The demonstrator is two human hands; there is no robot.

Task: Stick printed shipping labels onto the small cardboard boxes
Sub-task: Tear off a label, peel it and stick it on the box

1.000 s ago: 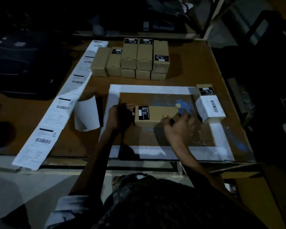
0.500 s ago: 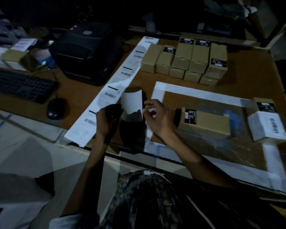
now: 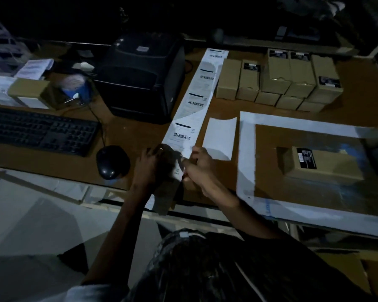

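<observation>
White label strip's point(image 3: 191, 110) near end pinched between left hand point(image 3: 150, 163) and right hand point(image 3: 198, 165).

The long white printed label strip point(image 3: 192, 105) ends blurred and shadowed between both hands; the print is illegible.

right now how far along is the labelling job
Done: nothing labelled is plainly in view. In hand: left hand and right hand grip the near end of the label strip. Left: the box in the taped frame, and the stacked boxes.
</observation>
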